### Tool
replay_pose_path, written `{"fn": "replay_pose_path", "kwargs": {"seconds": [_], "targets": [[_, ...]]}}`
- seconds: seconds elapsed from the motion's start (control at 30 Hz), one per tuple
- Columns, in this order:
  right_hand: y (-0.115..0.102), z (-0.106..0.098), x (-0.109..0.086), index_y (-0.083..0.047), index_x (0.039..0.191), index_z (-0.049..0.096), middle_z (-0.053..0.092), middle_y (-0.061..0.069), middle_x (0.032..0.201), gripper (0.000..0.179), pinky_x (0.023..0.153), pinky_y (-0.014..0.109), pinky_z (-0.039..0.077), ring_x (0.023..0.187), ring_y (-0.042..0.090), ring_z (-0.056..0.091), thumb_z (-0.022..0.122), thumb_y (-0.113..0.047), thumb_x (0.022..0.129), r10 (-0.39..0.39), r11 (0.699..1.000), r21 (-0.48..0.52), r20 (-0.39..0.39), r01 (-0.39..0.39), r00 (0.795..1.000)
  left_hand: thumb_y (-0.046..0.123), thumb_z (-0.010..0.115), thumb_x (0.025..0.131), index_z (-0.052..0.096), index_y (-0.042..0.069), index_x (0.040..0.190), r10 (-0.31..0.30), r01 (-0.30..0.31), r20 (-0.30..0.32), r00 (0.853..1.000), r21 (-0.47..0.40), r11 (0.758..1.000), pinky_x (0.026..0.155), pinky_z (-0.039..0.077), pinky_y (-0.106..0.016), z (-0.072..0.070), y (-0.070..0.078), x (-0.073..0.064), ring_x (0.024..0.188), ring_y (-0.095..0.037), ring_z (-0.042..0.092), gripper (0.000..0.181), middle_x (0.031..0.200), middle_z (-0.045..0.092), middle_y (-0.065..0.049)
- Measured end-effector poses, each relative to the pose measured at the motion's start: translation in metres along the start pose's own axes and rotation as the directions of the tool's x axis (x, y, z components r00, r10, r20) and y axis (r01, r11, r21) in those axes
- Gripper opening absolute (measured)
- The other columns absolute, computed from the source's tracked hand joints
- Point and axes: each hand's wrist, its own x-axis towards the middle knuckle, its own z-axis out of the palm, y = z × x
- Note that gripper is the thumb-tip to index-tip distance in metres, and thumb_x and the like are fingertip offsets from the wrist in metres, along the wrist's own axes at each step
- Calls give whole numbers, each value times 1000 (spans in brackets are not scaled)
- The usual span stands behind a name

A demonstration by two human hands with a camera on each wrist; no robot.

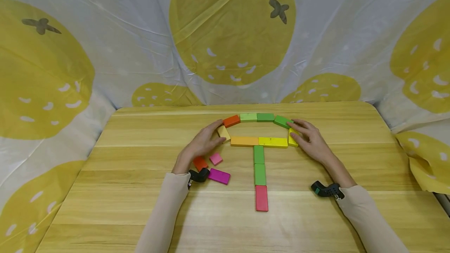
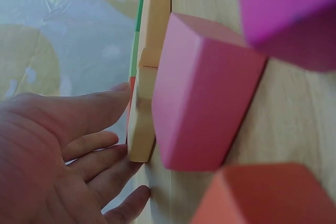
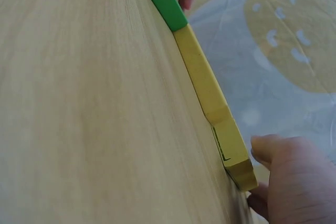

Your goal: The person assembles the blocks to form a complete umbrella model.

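On the wooden table [image 1: 140, 190], coloured blocks form an arch over a straight bar with a stem below. My left hand [image 1: 205, 139] is at the arch's left end, its thumb and fingers loosely spread about a cream block [image 1: 224, 133]. In the left wrist view, fingertips meet the near end of that cream block [image 2: 140, 135]. My right hand [image 1: 311, 139] is at the opposite end beside an upright yellow block [image 1: 292, 137], thumb close to its side and a fingertip at the adjoining green block [image 1: 282, 121]. Both hands have extended, relaxed fingers.
A red-orange block [image 1: 231, 121] and two green blocks top the arch. Orange [image 1: 244, 141] and yellow [image 1: 273, 142] blocks make the bar; the stem ends in a red block [image 1: 261, 198]. Loose pink [image 1: 216, 159], magenta [image 1: 219, 176] and orange-red [image 1: 200, 163] blocks lie by my left wrist.
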Motion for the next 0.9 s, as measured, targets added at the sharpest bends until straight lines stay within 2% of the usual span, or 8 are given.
{"fn": "replay_pose_path", "kwargs": {"seconds": [0.2, 0.3, 0.5, 0.9], "targets": [[0, -2, 0, -3, 149, 54, 41, 29, 157, 48, 111, 78, 25, 145, 55, 35, 61, -14, 103, 33, 999, -14, 18, -33, 999, 16, 66, 102, 32, -4, 159, -3, 3, 0, 1000, -7, 1000, 129, 26, -51, -1, 1, 0, 156, -39, 32, 70, 165, 36, -23], [-2, -3, -2, -3, 148, 55, 43, 27, 157, 49, 112, 79, 21, 146, 53, 34, 64, -18, 102, 73, 997, -10, -13, -74, 997, 15, 69, 100, 35, -7, 157, -15, 15, -5, 1000, -3, 1000, 129, 25, -53, -2, 2, -1, 156, -41, 30, 70, 165, 33, -25], [-6, -5, -9, -1, 140, 63, 51, 22, 150, 51, 111, 77, 26, 142, 49, 39, 75, -19, 93, 134, 991, -3, -90, -134, 987, 16, 72, 98, 41, -10, 153, -35, 35, 2, 999, 20, 999, 129, 24, -52, -1, 1, -3, 156, -43, 28, 68, 167, 30, -25], [-9, -5, -8, 4, 134, 66, 58, 21, 142, 56, 112, 73, 30, 136, 47, 46, 84, -15, 85, 95, 995, -20, -70, -96, 993, 15, 72, 98, 39, -7, 155, -30, 31, -5, 1000, 12, 999, 129, 24, -52, -2, 4, -4, 157, -41, 27, 69, 168, 30, -22]]}}
